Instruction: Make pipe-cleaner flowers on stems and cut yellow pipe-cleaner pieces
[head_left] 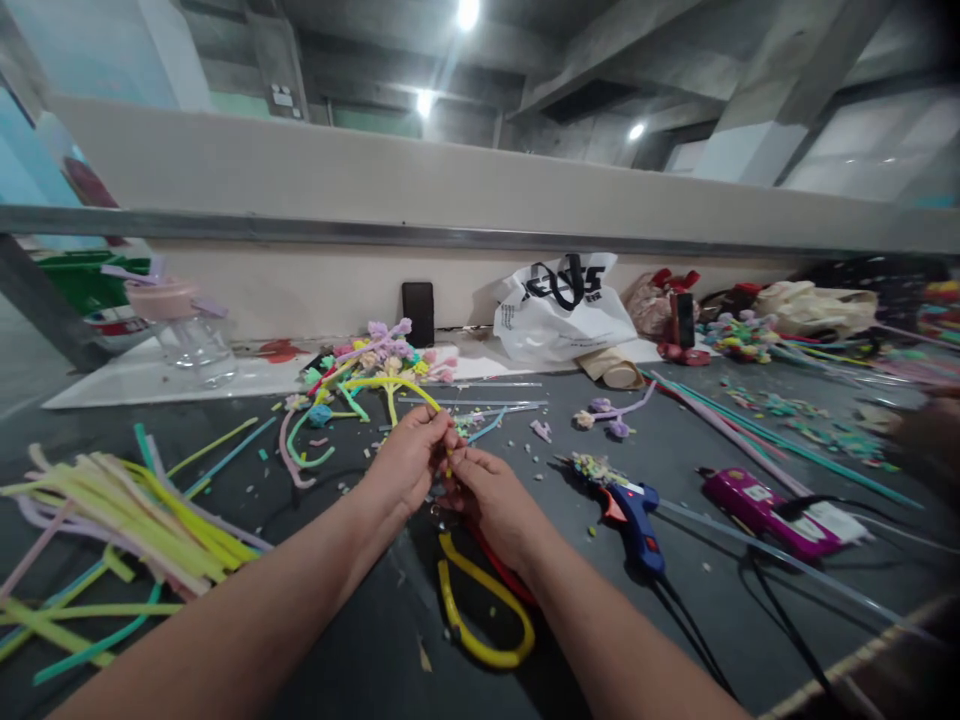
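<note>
My left hand [409, 462] and my right hand [491, 500] meet over the dark table [360, 650], fingers pinched together on a yellow pipe cleaner [397, 384]. It arches up and away from my fingertips toward a heap of finished pipe-cleaner flowers [375, 362]. Under my right wrist lie pliers with yellow and red handles [480, 610]. How the fingertips grip the stem is partly hidden.
A bundle of yellow, pink and green pipe cleaners [127, 515] lies at the left. A blue glue gun [634, 510] and a magenta one [757, 505] rest at the right with black cords. A white bag [559, 310], a jar [184, 330] and a phone [418, 312] stand at the back.
</note>
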